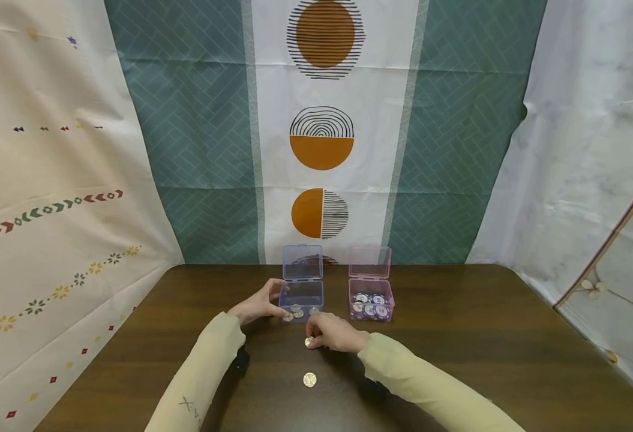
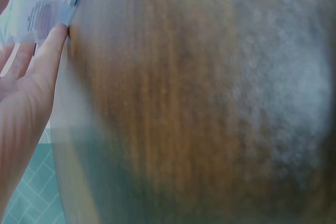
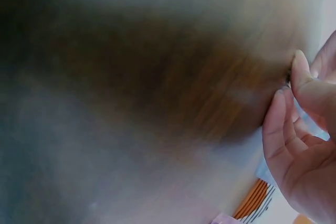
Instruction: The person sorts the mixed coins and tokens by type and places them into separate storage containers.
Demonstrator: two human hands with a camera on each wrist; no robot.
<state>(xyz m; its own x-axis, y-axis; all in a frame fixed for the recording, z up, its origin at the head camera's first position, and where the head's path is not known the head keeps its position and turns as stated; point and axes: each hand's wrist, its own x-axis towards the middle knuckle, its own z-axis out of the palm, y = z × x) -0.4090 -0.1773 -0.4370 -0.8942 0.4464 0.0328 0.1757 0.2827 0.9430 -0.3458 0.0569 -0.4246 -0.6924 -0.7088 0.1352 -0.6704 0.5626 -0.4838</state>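
Note:
A clear blue plastic box (image 1: pixel 302 292) stands on the table with its lid raised. Several gold coins (image 1: pixel 297 312) show at its front wall. My left hand (image 1: pixel 260 303) grips the box by its left side, thumb near the front corner; in the left wrist view, its fingers reach along the clear plastic. In front of the box, my right hand (image 1: pixel 335 332) pinches a gold coin (image 1: pixel 309 342) between thumb and fingertips, just above or on the table. In the right wrist view the coin is mostly hidden by the fingertips. Another gold coin (image 1: pixel 309 379) lies nearer on the table.
To the right stands a clear pink box (image 1: pixel 371 300), lid raised, with several purple-and-white poker chips inside. Both boxes stand near the back edge of the dark wooden table (image 1: pixel 456 348), close to a patterned curtain (image 1: pixel 327 90).

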